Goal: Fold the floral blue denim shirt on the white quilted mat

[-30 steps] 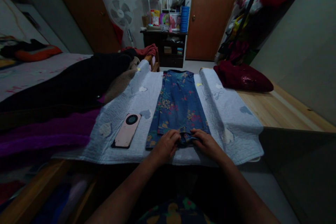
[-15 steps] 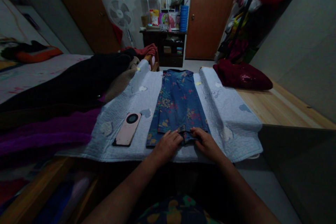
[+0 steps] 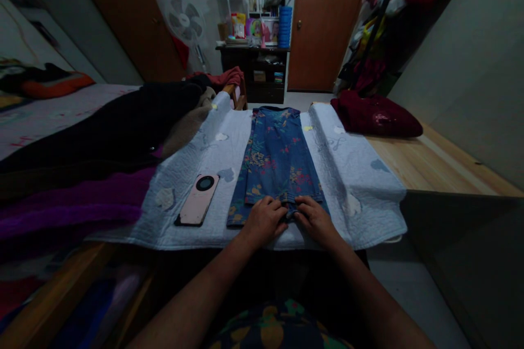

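A folded blue denim garment (image 3: 278, 158) with a flower print lies lengthwise in front of me; I cannot tell its exact kind. My left hand (image 3: 266, 218) has its fingers curled over the near hem, left of the middle. On the same hem, just to the right, my right hand (image 3: 314, 220) pinches the cloth between thumb and fingers. A small gap with bunched cloth separates the two hands. Beneath the garment is a pale blue quilted cover (image 3: 223, 202) with heart shapes. Left of the garment rests a pink phone (image 3: 198, 204), its round camera facing up.
Dark and purple clothes (image 3: 102, 131) are heaped along the left. A folded maroon cloth (image 3: 374, 114) sits on the wooden board (image 3: 426, 169) at the right. Farther back stand a dark cabinet (image 3: 254, 73), a white fan (image 3: 186, 19) and a brown door (image 3: 319, 27).
My left hand has slid a little right along the hem, closer to my right hand. The cloth between them is more bunched. My view has shifted slightly.
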